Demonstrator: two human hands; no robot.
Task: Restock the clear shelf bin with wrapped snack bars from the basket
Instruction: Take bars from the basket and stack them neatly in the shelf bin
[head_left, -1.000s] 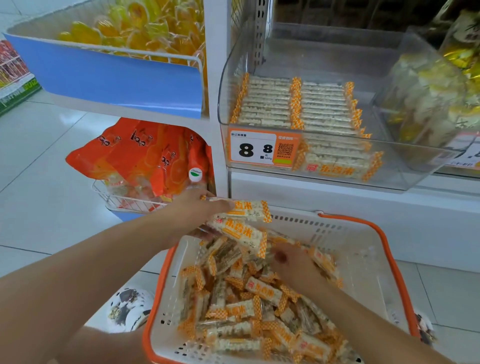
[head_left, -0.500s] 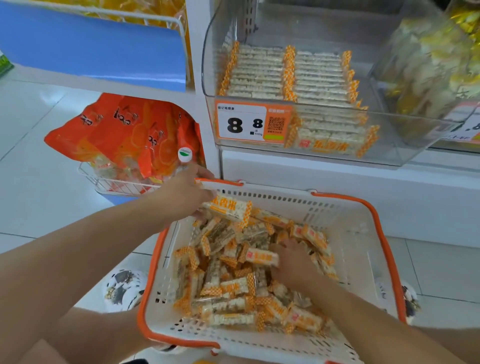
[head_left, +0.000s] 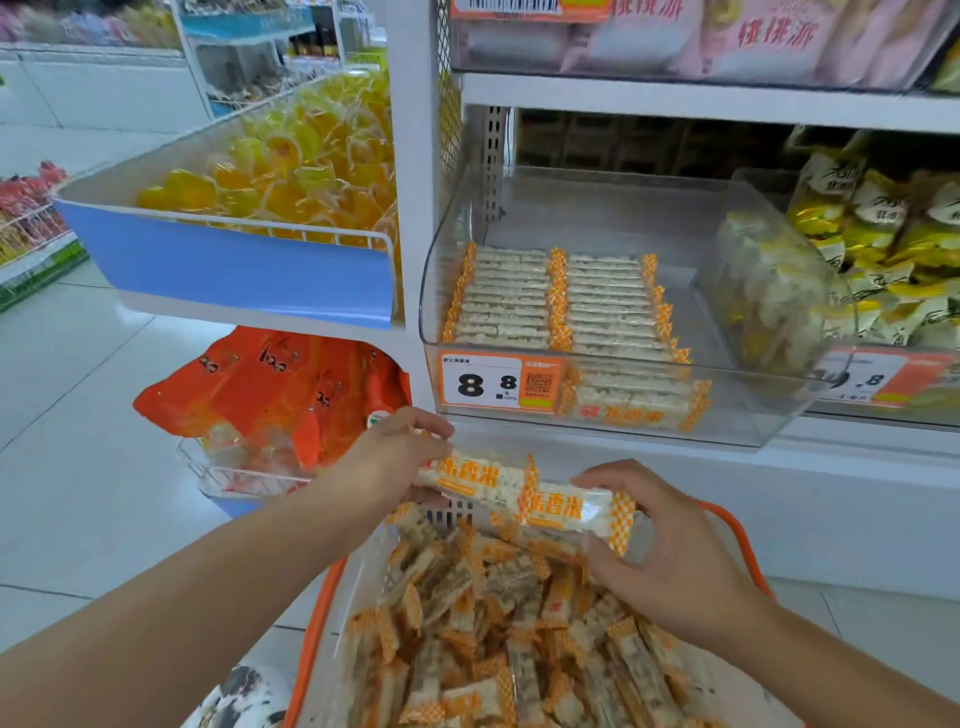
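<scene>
The clear shelf bin (head_left: 789, 415) holds two neat rows of wrapped rice snack bars (head_left: 566, 312), white with orange checked ends; its right part is bare. Below it stands the white basket with an orange rim (head_left: 317, 623), heaped with several loose bars (head_left: 498, 623). My left hand (head_left: 387, 460) grips one snack bar (head_left: 480, 480) above the basket's far edge. My right hand (head_left: 670, 551) grips a second snack bar (head_left: 576, 512), end to end with the first and just below the bin's front.
A price tag reading 8.8 (head_left: 498, 382) sits on the bin's front. Left of the white upright (head_left: 413, 208) are a blue-fronted tray of yellow jelly cups (head_left: 270, 176) and orange bags (head_left: 275, 384) in a wire rack. Yellow snack packs (head_left: 883, 249) fill the neighbouring bin.
Both hands have come up out of the basket, each with a bar. The right hand, earlier buried in the pile, now holds a bar next to the left hand's.
</scene>
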